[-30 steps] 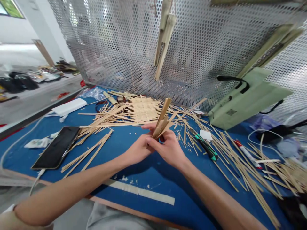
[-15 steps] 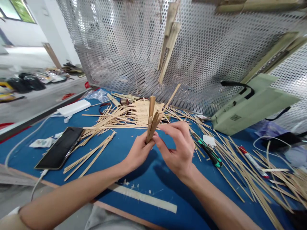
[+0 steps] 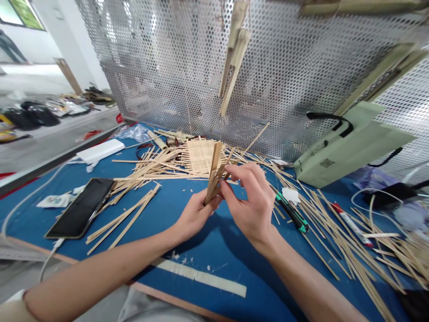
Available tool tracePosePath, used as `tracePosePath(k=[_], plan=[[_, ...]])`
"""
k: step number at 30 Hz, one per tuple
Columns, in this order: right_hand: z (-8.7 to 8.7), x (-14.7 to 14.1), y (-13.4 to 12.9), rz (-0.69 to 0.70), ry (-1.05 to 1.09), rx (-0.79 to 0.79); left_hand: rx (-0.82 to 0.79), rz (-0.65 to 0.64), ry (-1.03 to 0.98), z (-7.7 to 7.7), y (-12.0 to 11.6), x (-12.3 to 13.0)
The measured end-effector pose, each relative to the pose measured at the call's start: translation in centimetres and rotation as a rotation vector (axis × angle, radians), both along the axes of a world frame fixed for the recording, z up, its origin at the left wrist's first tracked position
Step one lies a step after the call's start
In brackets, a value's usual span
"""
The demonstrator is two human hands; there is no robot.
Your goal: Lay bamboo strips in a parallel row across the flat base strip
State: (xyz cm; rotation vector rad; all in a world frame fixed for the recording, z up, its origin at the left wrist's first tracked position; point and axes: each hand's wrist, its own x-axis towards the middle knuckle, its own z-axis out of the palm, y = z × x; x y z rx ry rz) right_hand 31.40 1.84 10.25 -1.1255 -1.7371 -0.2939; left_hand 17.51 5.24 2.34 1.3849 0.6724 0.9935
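Bamboo strips (image 3: 338, 237) lie scattered over the blue table (image 3: 214, 250), thickest on the right and around a half-woven bamboo mat (image 3: 201, 154) near the far edge. A perforated metal screen (image 3: 174, 58) stands behind the table, with bamboo pieces (image 3: 234, 58) hanging against it and a pale green bag (image 3: 348, 152) propped on it at the right. On the left of the table lie a black phone (image 3: 78, 208) with a white cable and a white power bank (image 3: 100, 150); on the right, a green-and-black utility knife (image 3: 293, 213) and a red-capped tube (image 3: 350, 225). A band of white tape (image 3: 197, 277) crosses the table's near part. Beyond its left edge, a second table (image 3: 56, 134) carries dark bags and other clutter.

Our forearms reach in from the near edge and meet above the middle of the table. Our left hand (image 3: 196, 214) is closed around the lower end of a small bundle of bamboo strips (image 3: 214, 176), its fingers curled. Our right hand (image 3: 250, 201) is half open, knuckles raised, with thumb and fingertips pinching the bundle's upper part. The bundle stands nearly upright above the table, just in front of the mat, its long axis leaning away from us and slightly right; one thin strip runs from it toward the upper right.
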Motion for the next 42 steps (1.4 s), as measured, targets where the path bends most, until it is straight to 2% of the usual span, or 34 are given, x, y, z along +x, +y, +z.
tracePosePath(k=[8,19,25,31,37,42], plan=[[0.1,0.5,0.1,-0.081,-0.102,0.002,-0.038,-0.038,-0.033,-0.9,0.6,-0.1],[0.4,0.4,0.0,-0.203,-0.213,-0.034,-0.039,-0.014,-0.049,-0.9,0.9,0.1],[0.5,0.6,0.2,-0.083,-0.06,-0.077,-0.047,-0.048,-0.066,-0.9,1.0,0.3],[1.1,0.3,0.1,0.051,0.121,-0.184,-0.039,-0.091,-0.102,-0.9,1.3,0.4],[1.2,-0.1,-0.3,0.067,0.137,-0.187,-0.022,-0.143,-0.099,-0.5,1.0,0.4],[0.5,0.0,-0.1,0.106,0.12,-0.126,-0.004,-0.183,-0.088,-1.0,1.3,0.3]])
